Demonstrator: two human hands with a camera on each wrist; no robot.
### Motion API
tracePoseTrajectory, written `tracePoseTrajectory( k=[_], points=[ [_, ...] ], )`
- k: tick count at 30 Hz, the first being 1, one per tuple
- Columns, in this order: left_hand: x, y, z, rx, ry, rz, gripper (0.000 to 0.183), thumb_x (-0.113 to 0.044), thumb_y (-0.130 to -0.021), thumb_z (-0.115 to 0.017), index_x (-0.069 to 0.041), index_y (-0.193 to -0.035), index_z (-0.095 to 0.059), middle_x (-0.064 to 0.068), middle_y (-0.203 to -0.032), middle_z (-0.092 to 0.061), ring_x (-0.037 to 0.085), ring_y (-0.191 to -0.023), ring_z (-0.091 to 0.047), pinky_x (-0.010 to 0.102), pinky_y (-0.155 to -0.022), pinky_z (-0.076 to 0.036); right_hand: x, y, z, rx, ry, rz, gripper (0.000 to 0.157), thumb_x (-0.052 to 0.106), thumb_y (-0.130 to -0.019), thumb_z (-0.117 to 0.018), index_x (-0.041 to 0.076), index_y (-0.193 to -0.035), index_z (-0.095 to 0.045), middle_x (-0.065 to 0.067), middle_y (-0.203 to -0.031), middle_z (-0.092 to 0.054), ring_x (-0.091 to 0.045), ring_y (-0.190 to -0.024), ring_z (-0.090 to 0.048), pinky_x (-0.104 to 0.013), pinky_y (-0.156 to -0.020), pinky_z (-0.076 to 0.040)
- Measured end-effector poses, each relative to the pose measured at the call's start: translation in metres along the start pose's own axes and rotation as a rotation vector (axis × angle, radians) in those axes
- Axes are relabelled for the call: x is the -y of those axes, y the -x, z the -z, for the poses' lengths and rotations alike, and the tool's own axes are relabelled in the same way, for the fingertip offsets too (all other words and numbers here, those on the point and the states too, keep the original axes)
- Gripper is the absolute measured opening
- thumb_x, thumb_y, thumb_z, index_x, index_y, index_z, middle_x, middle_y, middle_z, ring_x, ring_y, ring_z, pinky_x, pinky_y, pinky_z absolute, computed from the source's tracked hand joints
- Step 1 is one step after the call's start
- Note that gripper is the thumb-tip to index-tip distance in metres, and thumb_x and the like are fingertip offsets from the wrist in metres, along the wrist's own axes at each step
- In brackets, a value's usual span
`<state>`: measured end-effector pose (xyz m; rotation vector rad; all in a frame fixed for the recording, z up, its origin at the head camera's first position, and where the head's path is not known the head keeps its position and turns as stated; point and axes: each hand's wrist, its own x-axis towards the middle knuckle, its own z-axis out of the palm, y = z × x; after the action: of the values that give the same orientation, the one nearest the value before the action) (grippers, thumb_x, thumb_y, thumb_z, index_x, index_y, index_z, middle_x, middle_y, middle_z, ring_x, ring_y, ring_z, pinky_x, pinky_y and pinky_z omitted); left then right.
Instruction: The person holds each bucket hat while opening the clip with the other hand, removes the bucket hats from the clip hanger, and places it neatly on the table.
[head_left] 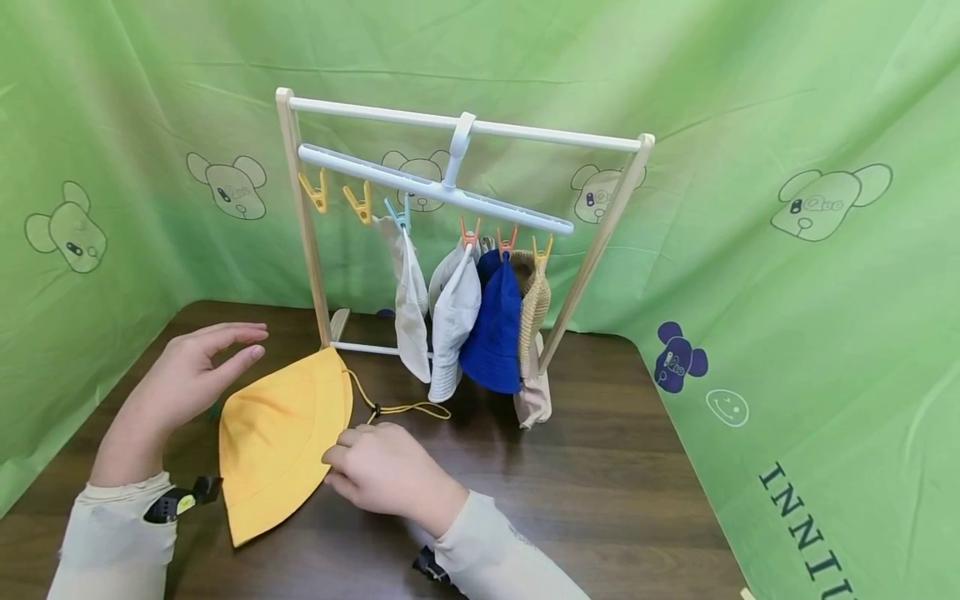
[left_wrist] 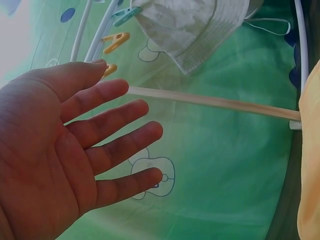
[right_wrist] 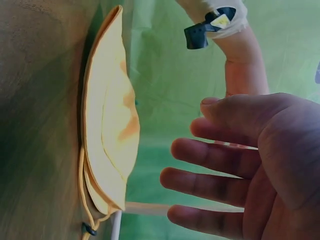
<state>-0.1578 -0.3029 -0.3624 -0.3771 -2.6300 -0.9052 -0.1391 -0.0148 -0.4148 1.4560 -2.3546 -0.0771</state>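
A yellow bucket hat (head_left: 285,442) lies folded flat on the dark wooden table, its thin cord (head_left: 408,408) trailing from the brim towards the rack. My left hand (head_left: 191,371) hovers above the hat's left side. Its fingers are spread and loosely straight in the left wrist view, with nothing in them. Near the brim's right edge is my right hand (head_left: 390,467). The right wrist view shows a gap between its relaxed fingers (right_wrist: 205,180) and the yellow hat, and no thing in the hand.
Behind the hat, a wooden rack (head_left: 600,250) carries a pale blue clip hanger (head_left: 510,210). From its clips hang a cream hat (head_left: 411,308), a whitish hat (head_left: 457,321), a blue hat (head_left: 495,333) and a tan woven hat (head_left: 534,300). Two yellow clips (head_left: 360,202) at left hold nothing.
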Motion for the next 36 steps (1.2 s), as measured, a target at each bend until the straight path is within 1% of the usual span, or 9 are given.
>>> tracePoseTrajectory(
  k=[2, 4, 9, 10, 15, 18, 27, 33, 36],
  points=[
    [-0.001, -0.001, -0.002, -0.001, 0.007, -0.009, 0.033, -0.031, -0.103, -0.065, -0.014, -0.131, -0.070, 0.006, -0.135, -0.067, 0.028, -0.127, -0.058, 0.008, -0.093, -0.034, -0.003, 0.005, 0.001, -0.023, -0.010, 0.001, 0.013, 0.044, -0.096, -0.067, 0.032, -0.093, -0.070, 0.017, -0.087, -0.064, -0.004, -0.082, -0.065, -0.023, -0.071, -0.052],
    [-0.001, -0.001, -0.005, 0.007, 0.009, -0.016, 0.033, -0.030, -0.103, -0.065, -0.014, -0.131, -0.070, 0.006, -0.135, -0.067, 0.029, -0.127, -0.059, 0.011, -0.095, -0.036, -0.007, 0.011, 0.002, -0.048, -0.022, -0.005, 0.012, 0.043, -0.096, -0.068, 0.031, -0.095, -0.071, 0.017, -0.087, -0.064, -0.004, -0.083, -0.066, -0.023, -0.072, -0.053],
    [-0.004, -0.002, -0.008, 0.035, 0.002, -0.015, 0.035, -0.031, -0.104, -0.063, -0.011, -0.132, -0.068, 0.008, -0.136, -0.066, 0.032, -0.129, -0.058, 0.042, -0.099, -0.045, -0.014, 0.024, 0.002, -0.103, -0.036, -0.033, 0.016, 0.042, -0.096, -0.069, 0.029, -0.102, -0.075, 0.016, -0.092, -0.068, -0.005, -0.087, -0.068, -0.024, -0.075, -0.055],
    [-0.004, -0.002, -0.007, 0.035, 0.002, -0.014, 0.035, -0.031, -0.104, -0.063, -0.011, -0.132, -0.068, 0.009, -0.136, -0.066, 0.032, -0.129, -0.058, 0.044, -0.099, -0.045, -0.016, 0.026, 0.002, -0.108, -0.041, -0.035, 0.017, 0.042, -0.096, -0.068, 0.028, -0.103, -0.075, 0.015, -0.093, -0.069, -0.006, -0.087, -0.068, -0.024, -0.076, -0.055],
    [-0.003, 0.000, -0.003, 0.012, -0.001, 0.006, 0.035, -0.032, -0.103, -0.064, -0.012, -0.132, -0.069, 0.008, -0.135, -0.067, 0.031, -0.128, -0.058, 0.021, -0.098, -0.040, -0.023, 0.038, -0.001, -0.122, -0.069, -0.058, 0.020, 0.040, -0.096, -0.069, 0.027, -0.108, -0.076, 0.014, -0.096, -0.071, -0.007, -0.089, -0.069, -0.025, -0.076, -0.055],
    [-0.003, 0.001, -0.001, 0.009, 0.002, 0.014, 0.035, -0.032, -0.103, -0.064, -0.013, -0.132, -0.069, 0.007, -0.135, -0.067, 0.030, -0.129, -0.058, 0.014, -0.095, -0.036, -0.029, 0.045, -0.002, -0.149, -0.100, -0.104, 0.021, 0.037, -0.094, -0.073, 0.025, -0.110, -0.077, 0.012, -0.098, -0.073, -0.007, -0.090, -0.070, -0.026, -0.078, -0.056],
    [-0.002, 0.001, -0.002, 0.032, 0.004, 0.025, 0.037, -0.034, -0.104, -0.062, -0.013, -0.134, -0.068, 0.007, -0.137, -0.066, 0.031, -0.129, -0.057, 0.042, -0.099, -0.043, -0.047, 0.054, -0.001, -0.226, -0.186, -0.249, 0.022, 0.033, -0.093, -0.075, 0.021, -0.112, -0.077, 0.008, -0.106, -0.074, -0.010, -0.095, -0.071, -0.029, -0.079, -0.058],
    [-0.003, 0.000, 0.000, 0.017, -0.001, 0.012, 0.035, -0.032, -0.103, -0.063, -0.012, -0.132, -0.069, 0.008, -0.135, -0.067, 0.030, -0.128, -0.058, 0.033, -0.098, -0.041, -0.056, 0.055, 0.005, -0.259, -0.243, -0.315, 0.021, 0.029, -0.092, -0.076, 0.020, -0.111, -0.077, 0.008, -0.108, -0.073, -0.011, -0.099, -0.071, -0.030, -0.080, -0.058],
    [-0.003, 0.000, 0.000, 0.024, 0.001, 0.016, 0.036, -0.033, -0.104, -0.063, -0.012, -0.133, -0.068, 0.008, -0.135, -0.067, 0.030, -0.128, -0.058, 0.037, -0.099, -0.043, -0.058, 0.055, 0.006, -0.265, -0.270, -0.336, 0.020, 0.029, -0.092, -0.077, 0.020, -0.110, -0.077, 0.008, -0.109, -0.073, -0.010, -0.102, -0.070, -0.029, -0.082, -0.057]
  ],
)
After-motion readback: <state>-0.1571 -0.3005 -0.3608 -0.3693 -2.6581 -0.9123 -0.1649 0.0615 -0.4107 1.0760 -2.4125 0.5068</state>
